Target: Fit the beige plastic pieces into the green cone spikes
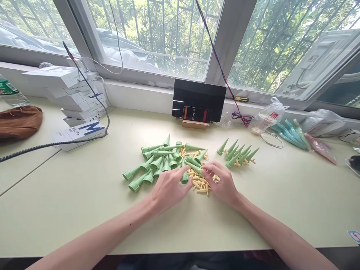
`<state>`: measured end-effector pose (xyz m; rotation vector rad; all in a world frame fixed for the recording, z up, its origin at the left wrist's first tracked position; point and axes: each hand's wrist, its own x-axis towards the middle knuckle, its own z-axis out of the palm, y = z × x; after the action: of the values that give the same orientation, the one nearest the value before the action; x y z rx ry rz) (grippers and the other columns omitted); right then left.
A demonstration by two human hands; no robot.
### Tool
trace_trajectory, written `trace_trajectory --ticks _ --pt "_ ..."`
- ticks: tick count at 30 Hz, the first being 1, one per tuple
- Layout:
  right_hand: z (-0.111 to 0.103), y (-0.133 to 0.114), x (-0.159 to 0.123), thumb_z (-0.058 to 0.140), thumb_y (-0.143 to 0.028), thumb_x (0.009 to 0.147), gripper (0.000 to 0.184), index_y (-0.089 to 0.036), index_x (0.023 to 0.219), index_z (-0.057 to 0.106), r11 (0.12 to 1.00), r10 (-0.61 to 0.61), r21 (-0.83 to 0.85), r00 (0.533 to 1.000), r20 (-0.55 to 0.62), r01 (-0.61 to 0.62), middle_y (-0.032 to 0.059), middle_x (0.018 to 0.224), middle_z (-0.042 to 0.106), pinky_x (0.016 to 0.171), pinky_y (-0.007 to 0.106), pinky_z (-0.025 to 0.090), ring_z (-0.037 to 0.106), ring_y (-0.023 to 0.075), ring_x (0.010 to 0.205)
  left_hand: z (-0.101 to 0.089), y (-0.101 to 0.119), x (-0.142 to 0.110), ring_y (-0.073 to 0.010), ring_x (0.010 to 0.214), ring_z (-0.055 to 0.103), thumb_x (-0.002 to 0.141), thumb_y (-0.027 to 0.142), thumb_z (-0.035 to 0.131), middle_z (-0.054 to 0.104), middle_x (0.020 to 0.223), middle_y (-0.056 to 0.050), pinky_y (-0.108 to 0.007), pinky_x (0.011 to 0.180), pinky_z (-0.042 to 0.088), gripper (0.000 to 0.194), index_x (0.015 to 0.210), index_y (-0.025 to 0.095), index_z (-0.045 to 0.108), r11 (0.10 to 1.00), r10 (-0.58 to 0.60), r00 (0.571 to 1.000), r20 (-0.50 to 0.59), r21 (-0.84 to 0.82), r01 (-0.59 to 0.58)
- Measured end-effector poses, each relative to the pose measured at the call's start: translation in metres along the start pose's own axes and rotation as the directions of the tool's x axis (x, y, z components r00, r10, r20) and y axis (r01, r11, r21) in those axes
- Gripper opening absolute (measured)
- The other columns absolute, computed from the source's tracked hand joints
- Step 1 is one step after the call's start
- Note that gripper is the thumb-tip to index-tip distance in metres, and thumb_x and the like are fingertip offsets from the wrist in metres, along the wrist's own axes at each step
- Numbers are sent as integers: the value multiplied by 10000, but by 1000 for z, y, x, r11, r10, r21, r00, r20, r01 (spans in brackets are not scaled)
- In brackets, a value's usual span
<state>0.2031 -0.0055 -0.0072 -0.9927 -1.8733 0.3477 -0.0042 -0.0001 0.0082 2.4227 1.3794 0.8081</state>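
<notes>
Two hands meet at a green cone (194, 168) beside loose yellow pegs (200, 183)

At the far left of the frame, a clear bottle (12, 93) with a green label stands behind a brown cloth bag (19, 122). White boxes (77, 92) are stacked to its right, with a black cable (107, 112) curving in front of them. Just left of centre, green cones (152, 163) lie jumbled on the pale counter (92, 202), most with their wide, open ends towards the bottom of the frame

The left hand (171, 185) is half open at the right edge of this pile, thumb and index finger apart by the narrow end of the green cone; whether it grips cannot be told. That cone lies slantwise between the hands, over the yellow pegs in the centre. The right hand (221, 180) pinches around its wide end. Above them, a phone (197, 114) leans on a dark tablet (199, 96), with a cardboard piece (194, 124) at its foot

Right of centre, a separate group of cones (237, 154) points up and to the right, with yellow pegs showing at their bases. Farther right are a clear plastic bag (268, 117), teal packets (292, 135) and a pink packet (320, 149)
</notes>
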Motion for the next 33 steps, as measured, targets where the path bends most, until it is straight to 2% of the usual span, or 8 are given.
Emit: trace_trajectory --ticks 4,7,13,17,23,26,30,33 --pt "-1 -1 0 558 -194 943 110 -186 988 658 1000 9 -5 1000 -12 -9 58 894 645 576 247 540 605 120 648 -2 1 2 -100 484 426 879 318 586 477 590 66 -233 540 369 196 1031 205 637 991 -49 995 -87 -131 37" --pt "-1 -1 -1 551 -186 946 113 -190 996 651 1000 -1 -1 1000 -29 1 50 868 663 592 255 539 607 127 655 -3 1 3 -76 441 365 878 326 598 432 596 80 -217 490 352 209 1047 204 613 958 -94 988 -124 -282 56" --pt "-1 -1 -6 555 -133 931 164 -204 1055 636 999 -34 38 996 -84 38 37 851 666 610 260 544 600 126 658 -2 5 2 -72 520 539 889 328 595 528 751 41 -187 490 450 293 1144 196 540 863 -123 989 -85 -501 64" --pt "-1 -2 -6 560 -99 919 199 -204 1072 632 996 -66 46 993 -103 71 35 850 652 599 251 532 591 118 650 -1 6 0 -80 563 583 880 316 609 549 785 27 -187 509 490 295 1139 197 533 870 -96 991 -92 -492 39" --pt "-2 -6 -3 567 -93 917 181 -201 1049 627 995 -97 28 994 -56 99 26 818 631 573 238 497 574 108 629 1 5 -1 -60 510 553 874 277 624 584 774 35 -184 500 493 303 1148 209 515 892 -33 994 -105 -451 -18" --pt "-2 -5 -3 571 -94 918 174 -198 1047 625 995 -97 31 994 -39 99 30 826 632 568 232 495 578 109 640 4 4 -2 -80 571 594 878 294 624 594 811 13 -194 518 525 319 1165 209 514 889 -27 995 -99 -457 -22" --pt "0 -3 -4 572 -106 921 162 -197 1044 623 995 -99 20 994 -36 100 29 820 632 567 230 500 578 110 643 5 4 -3 -117 669 638 875 313 626 605 878 -20 -230 563 566 340 1180 203 522 877 -56 995 -87 -480 7" --pt "1 -2 -4 559 -118 930 147 -200 1034 623 996 -82 16 996 -33 83 36 844 648 575 235 509 582 114 650 3 5 -2 -153 754 665 863 334 641 610 922 -41 -266 609 594 385 1205 199 525 839 -112 993 -38 -539 74"
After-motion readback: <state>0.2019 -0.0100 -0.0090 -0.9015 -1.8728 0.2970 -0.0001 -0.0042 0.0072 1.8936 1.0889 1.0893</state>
